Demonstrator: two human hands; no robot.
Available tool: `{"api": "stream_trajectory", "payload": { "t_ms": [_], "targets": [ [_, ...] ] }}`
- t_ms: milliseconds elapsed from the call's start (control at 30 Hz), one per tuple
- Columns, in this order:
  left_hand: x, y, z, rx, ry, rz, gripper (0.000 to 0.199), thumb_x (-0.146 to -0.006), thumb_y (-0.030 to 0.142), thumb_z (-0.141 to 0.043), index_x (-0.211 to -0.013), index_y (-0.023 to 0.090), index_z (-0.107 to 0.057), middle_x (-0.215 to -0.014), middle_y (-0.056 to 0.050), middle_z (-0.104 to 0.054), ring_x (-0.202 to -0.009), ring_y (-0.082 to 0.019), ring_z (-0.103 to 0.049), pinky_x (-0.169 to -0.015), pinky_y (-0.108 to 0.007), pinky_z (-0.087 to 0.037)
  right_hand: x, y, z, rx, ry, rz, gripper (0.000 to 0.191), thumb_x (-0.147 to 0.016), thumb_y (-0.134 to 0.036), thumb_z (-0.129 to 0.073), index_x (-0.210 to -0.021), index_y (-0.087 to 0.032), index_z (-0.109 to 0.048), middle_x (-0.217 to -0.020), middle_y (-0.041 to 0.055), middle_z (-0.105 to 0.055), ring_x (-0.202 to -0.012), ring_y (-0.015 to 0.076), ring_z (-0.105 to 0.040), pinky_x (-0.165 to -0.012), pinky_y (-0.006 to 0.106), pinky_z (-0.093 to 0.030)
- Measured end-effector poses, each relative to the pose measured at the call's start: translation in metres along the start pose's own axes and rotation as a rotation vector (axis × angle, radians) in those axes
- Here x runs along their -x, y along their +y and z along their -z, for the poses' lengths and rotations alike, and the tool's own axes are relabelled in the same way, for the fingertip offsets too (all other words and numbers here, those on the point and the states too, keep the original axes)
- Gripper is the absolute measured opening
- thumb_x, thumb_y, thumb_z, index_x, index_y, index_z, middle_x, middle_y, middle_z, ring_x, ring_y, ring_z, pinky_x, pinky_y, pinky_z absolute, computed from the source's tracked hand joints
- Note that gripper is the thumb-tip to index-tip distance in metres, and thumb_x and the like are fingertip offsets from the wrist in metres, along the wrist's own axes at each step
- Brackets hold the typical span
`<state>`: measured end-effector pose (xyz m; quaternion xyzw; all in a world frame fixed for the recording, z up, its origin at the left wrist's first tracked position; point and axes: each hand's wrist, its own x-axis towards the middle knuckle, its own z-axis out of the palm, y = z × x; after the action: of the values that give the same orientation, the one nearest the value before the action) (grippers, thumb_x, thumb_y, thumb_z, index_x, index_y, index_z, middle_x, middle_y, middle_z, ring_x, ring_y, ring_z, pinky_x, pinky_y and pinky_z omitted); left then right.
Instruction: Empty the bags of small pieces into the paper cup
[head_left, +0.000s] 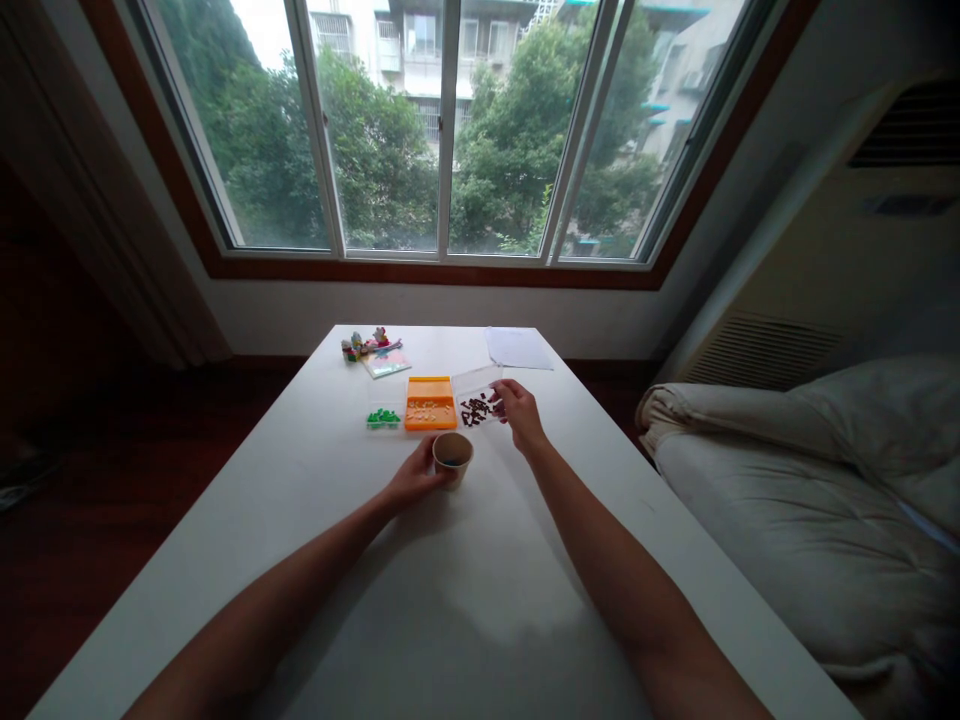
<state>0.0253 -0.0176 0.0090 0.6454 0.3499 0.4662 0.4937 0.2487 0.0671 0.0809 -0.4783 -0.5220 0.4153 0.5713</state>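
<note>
Left hand (412,476) wrapped around 1 cup (453,457), mouth up; dark pieces (475,409) just left of right hand (519,410), can't tell if pinching any.

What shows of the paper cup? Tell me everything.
The paper cup looks tan, narrowing downward from a pale round rim. It is roughly upright, mouth open, its inside too dim to read. Gripped at its left side by the left hand, it is nearer than the orange case. Contact with the table is unclear.
</note>
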Motion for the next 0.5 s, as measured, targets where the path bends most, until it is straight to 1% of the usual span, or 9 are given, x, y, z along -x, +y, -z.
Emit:
{"api": "stream_trajectory", "payload": {
  "t_ms": [100, 133, 233, 367, 433, 500],
  "targets": [
    [0.001, -0.001, 0.001, -0.001, 0.013, 0.004, 0.070, -0.076, 0.044, -0.081, -0.134, 0.019, -0.052, -0.137, -0.014, -0.060, -0.126, -0.032, -0.056, -0.107, -0.048, -0.044, 0.016, -0.017, -0.013, 0.146, -0.059, 0.203, 0.037, -0.087, -0.055, -0.057, -0.092, -0.020, -0.068, -0.074, -0.0008, -0.064, -0.058, 0.0117, -0.056, -0.052, 0.022, -0.044],
    [0.001, -0.002, 0.001, -0.003, 0.019, 0.007, 0.070, -0.076, 0.045, -0.081, -0.135, 0.019, -0.051, -0.136, -0.014, -0.060, -0.126, -0.032, -0.056, -0.107, -0.047, -0.045, 0.022, -0.021, -0.017, 0.214, -0.084, 0.266, 0.036, -0.090, -0.054, -0.055, -0.092, -0.021, -0.069, -0.074, -0.0008, -0.064, -0.059, 0.0121, -0.055, -0.054, 0.023, -0.045],
    [-0.001, -0.003, 0.002, -0.005, 0.038, 0.019, 0.068, -0.078, 0.046, -0.079, -0.135, 0.019, -0.052, -0.135, -0.013, -0.061, -0.124, -0.032, -0.057, -0.104, -0.047, -0.047, 0.037, -0.030, -0.024, 0.405, -0.112, 0.491, 0.031, -0.096, -0.046, -0.053, -0.095, -0.021, -0.070, -0.082, 0.0010, -0.066, -0.066, 0.0133, -0.056, -0.064, 0.026, -0.047],
    [-0.003, -0.003, 0.002, 0.018, 0.024, 0.019, 0.070, -0.078, 0.046, -0.078, -0.137, 0.019, -0.053, -0.134, -0.013, -0.062, -0.121, -0.033, -0.060, -0.100, -0.047, -0.050, 0.049, -0.035, -0.027, 0.599, -0.199, 0.741, 0.025, -0.100, -0.037, -0.051, -0.103, -0.023, -0.071, -0.091, 0.0032, -0.065, -0.077, 0.0153, -0.060, -0.074, 0.028, -0.048],
    [-0.003, -0.003, 0.002, 0.037, 0.015, 0.043, 0.070, -0.079, 0.046, -0.078, -0.137, 0.018, -0.054, -0.133, -0.013, -0.063, -0.120, -0.034, -0.060, -0.102, -0.048, -0.050, 0.051, -0.034, -0.027, 0.677, -0.241, 0.848, 0.023, -0.102, -0.034, -0.050, -0.105, -0.023, -0.070, -0.093, 0.0042, -0.065, -0.084, 0.0168, -0.060, -0.078, 0.029, -0.048],
    [-0.002, -0.004, 0.002, 0.041, 0.032, 0.067, 0.069, -0.078, 0.047, -0.078, -0.137, 0.017, -0.055, -0.132, -0.014, -0.064, -0.121, -0.035, -0.060, -0.104, -0.049, -0.048, 0.052, -0.031, -0.026, 0.743, -0.265, 0.958, 0.023, -0.102, -0.032, -0.049, -0.107, -0.023, -0.070, -0.095, 0.0053, -0.066, -0.088, 0.0180, -0.060, -0.081, 0.031, -0.048]
  ]
}}
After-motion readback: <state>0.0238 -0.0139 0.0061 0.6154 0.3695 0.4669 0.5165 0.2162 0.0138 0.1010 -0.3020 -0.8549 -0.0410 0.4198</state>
